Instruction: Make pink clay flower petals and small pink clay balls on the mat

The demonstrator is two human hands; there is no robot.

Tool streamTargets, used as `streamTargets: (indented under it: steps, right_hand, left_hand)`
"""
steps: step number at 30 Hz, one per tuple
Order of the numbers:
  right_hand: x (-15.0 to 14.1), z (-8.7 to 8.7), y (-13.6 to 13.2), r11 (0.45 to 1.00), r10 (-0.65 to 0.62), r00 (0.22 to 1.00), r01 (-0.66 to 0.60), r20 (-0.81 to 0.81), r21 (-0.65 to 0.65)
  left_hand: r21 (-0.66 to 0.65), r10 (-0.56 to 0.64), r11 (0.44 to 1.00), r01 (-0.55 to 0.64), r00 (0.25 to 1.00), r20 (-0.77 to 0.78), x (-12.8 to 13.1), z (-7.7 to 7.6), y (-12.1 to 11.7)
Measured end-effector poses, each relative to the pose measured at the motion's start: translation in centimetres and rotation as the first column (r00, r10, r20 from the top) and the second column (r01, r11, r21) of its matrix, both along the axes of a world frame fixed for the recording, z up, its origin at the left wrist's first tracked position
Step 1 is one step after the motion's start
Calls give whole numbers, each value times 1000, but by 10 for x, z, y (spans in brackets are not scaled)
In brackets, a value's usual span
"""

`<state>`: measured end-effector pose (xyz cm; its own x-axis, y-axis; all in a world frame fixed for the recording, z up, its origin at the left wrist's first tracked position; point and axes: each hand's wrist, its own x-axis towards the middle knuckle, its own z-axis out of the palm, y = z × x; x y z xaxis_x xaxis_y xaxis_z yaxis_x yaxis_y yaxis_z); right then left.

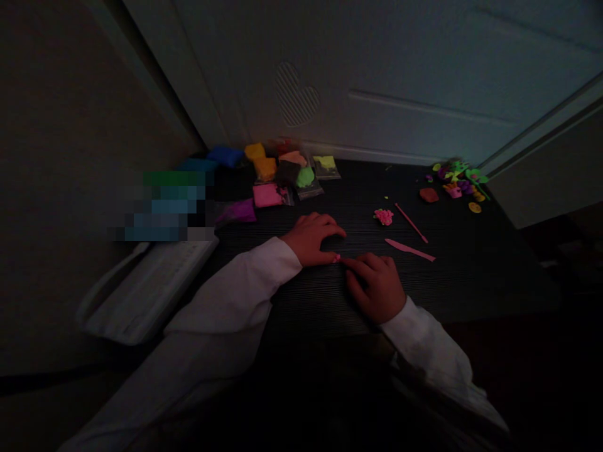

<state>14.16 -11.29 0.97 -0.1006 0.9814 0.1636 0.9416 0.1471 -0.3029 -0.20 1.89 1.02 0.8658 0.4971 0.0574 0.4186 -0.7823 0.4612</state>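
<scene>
My left hand rests on the dark table, fingers curled, its thumb and fingertips pinching a tiny pink clay piece. My right hand lies just to the right of it, fingers bent, its fingertips touching the same pink bit. Both sleeves are white. A small pink clay cluster lies beyond the hands. A flat pink modelling knife and a thin pink stick tool lie to the right of my hands.
Several bags of coloured clay are piled at the table's far left by a white door. Small finished clay shapes sit at the far right. A white bag lies left of the table. The scene is dim.
</scene>
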Motion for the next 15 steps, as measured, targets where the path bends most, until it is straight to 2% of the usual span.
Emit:
streamTargets:
  steps: [15]
  right_hand:
    - [1, 2, 0, 999, 21, 1000, -22, -20, -26]
  left_hand:
    - [-53, -50, 997, 50, 999, 1, -4, 1, 7]
